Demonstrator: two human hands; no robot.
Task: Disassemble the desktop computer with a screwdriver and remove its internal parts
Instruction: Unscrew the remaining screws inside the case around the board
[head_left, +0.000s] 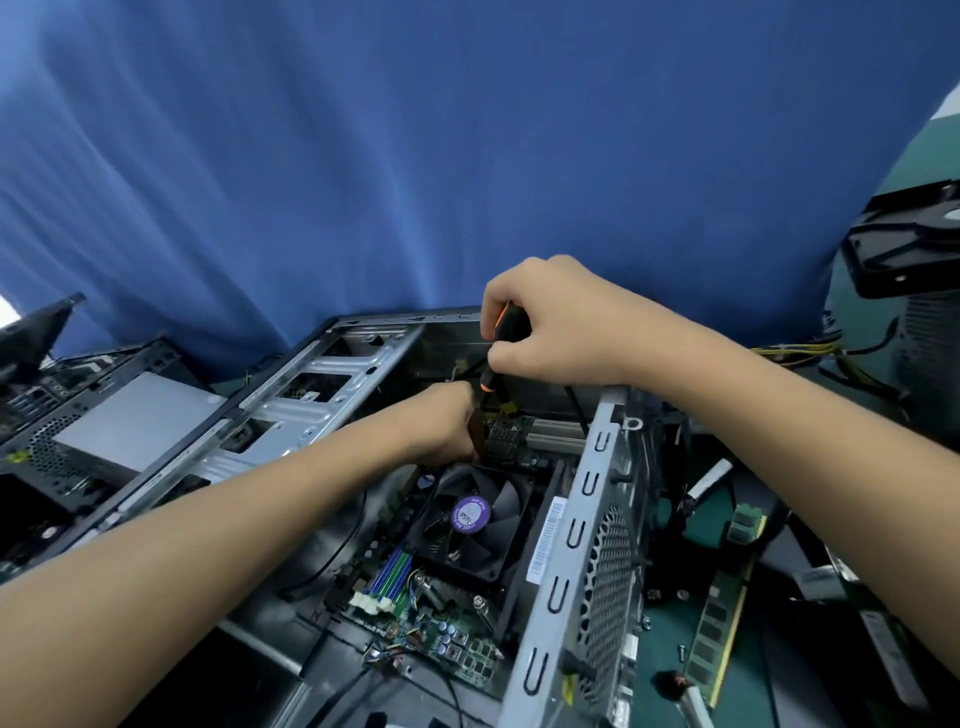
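- Our right hand (561, 322) fingers clench the screwdriver (511, 325) handle, upright to bear down.
- Left hand (447, 421) by the shaft, probably steadying; fingers hidden, we can't tell.
- Computer case (587, 519) open beneath our fingers.

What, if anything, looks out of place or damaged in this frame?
Nothing looks damaged. A memory stick and a small screw lie loose on the green table right of the open computer case, which fits a teardown. The right hand grips the screwdriver.
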